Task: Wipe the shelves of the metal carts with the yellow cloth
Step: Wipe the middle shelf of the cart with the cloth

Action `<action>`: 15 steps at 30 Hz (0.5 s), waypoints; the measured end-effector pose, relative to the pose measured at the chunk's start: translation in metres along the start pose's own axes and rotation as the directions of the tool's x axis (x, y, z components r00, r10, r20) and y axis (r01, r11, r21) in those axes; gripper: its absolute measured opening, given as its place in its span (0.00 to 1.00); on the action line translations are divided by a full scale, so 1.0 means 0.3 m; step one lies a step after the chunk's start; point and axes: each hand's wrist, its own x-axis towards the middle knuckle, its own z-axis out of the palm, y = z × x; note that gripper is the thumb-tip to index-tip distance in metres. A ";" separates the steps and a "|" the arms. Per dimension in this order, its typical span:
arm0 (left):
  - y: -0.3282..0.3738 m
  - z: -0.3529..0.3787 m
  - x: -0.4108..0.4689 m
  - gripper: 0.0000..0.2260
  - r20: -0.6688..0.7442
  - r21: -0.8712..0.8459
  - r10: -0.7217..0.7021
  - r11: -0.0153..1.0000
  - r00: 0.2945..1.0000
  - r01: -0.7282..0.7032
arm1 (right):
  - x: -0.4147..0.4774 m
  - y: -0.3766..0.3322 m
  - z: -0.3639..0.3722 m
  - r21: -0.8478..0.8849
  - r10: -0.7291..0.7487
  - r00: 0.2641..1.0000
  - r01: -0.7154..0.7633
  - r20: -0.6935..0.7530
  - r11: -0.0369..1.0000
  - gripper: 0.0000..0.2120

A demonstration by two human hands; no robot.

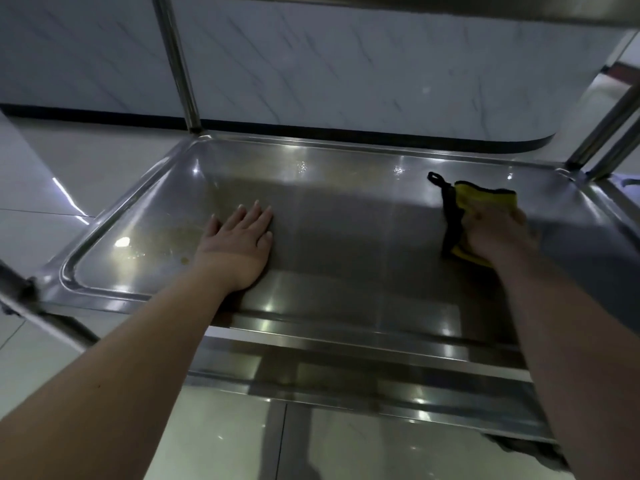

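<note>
A metal cart shelf (332, 161) with a raised rim fills the middle of the view. My left hand (239, 240) lies flat on its left part, fingers straight and spread. My right hand (495, 233) presses the yellow cloth (485, 199) with black edging onto the shelf's right side; its fingers look blurred and lie over the cloth. A black loop of the cloth sticks out toward the back. Brownish smears show on the shelf to the left of my left hand.
An upper shelf (485, 5) overhangs at the top. Upright posts stand at the back left (180, 64) and right (602, 129). A lower shelf edge (346, 386) shows beneath. A marbled wall with a dark baseboard lies behind, and tiled floor (69, 168) all around.
</note>
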 end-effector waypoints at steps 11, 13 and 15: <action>-0.019 0.009 -0.025 0.25 -0.033 -0.017 -0.011 1.000 0.999 0.011 | -0.359 -0.767 0.185 0.026 -0.528 0.849 0.527 0.020 0.849 0.21; -0.030 0.009 -0.030 0.25 -0.023 -0.023 -0.013 1.000 1.000 0.012 | -0.377 -0.799 0.196 0.055 -0.573 0.819 0.571 0.028 0.819 0.21; -0.034 0.008 -0.029 0.25 -0.025 -0.021 -0.016 1.000 1.000 0.016 | -0.335 -0.765 0.185 0.075 -0.592 0.804 0.588 0.049 0.805 0.22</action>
